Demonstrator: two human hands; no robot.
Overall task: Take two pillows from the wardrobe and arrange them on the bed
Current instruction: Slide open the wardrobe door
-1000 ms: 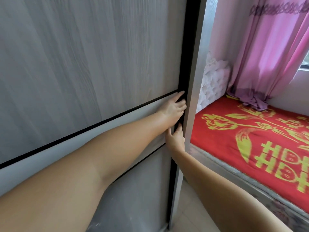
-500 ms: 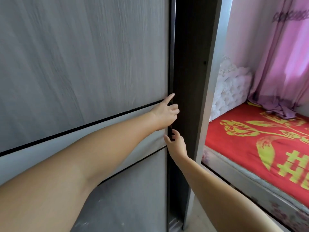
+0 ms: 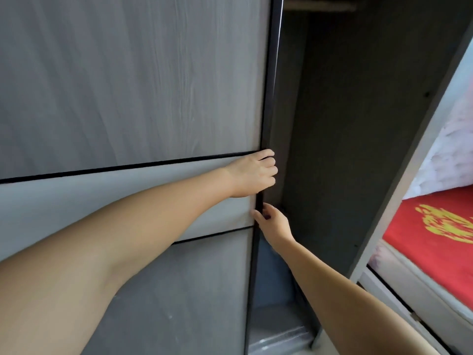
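Observation:
A grey wood-grain sliding wardrobe door (image 3: 133, 98) fills the left of the view, partly slid aside. My left hand (image 3: 253, 172) curls its fingers around the door's black right edge. Just below it my right hand (image 3: 271, 221) grips the same edge from the inside. The dark wardrobe interior (image 3: 345, 149) shows through the gap. Low inside, something bluish-grey (image 3: 275, 283) and a plastic-wrapped bundle (image 3: 279, 336) are dimly visible; I cannot tell whether they are pillows. The bed (image 3: 430, 242) with a red and yellow sheet lies at the right.
The wardrobe's pale side panel (image 3: 409, 175) stands between the opening and the bed. A white tufted headboard (image 3: 453, 160) rises behind the bed. A shelf edge (image 3: 320, 5) crosses the top of the opening.
The sliding door has moved left, widening the gap from a thin slit to a broad opening. Both hands travelled left with the door edge, and the bed shifted toward the right border.

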